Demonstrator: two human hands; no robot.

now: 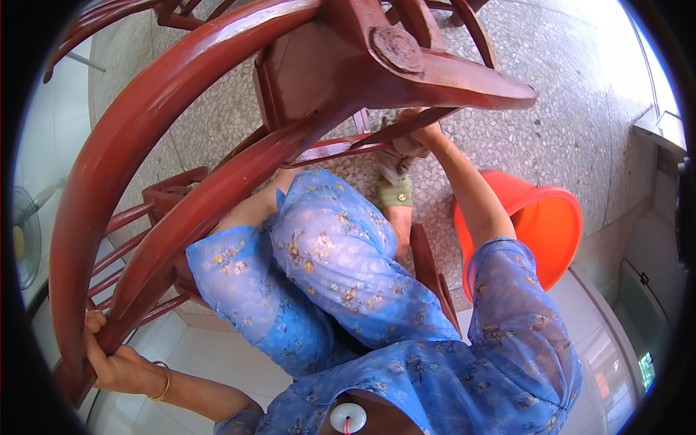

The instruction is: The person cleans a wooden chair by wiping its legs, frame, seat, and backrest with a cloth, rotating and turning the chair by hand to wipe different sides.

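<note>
A red-brown wooden chair (321,70) is tilted before me, its curved legs or rails sweeping across the upper left. My left hand (117,361) grips the chair at the lower left, where two curved members meet, its fingers around one of them. My right hand (427,130) is beside a thin wooden rail (405,126), which partly hides its fingers. Bunched under that hand is a grey cloth (408,147), pressed close to the rail. Just below the cloth is my foot in a sandal with a green strap (395,196).
To the right an orange-red plastic bucket (544,228) stands or leans on the speckled terrazzo floor (554,141). Another wooden chair (157,217) is behind my knee on the left, with more wooden furniture (179,16) at the top. A fan (26,239) shows at the left edge.
</note>
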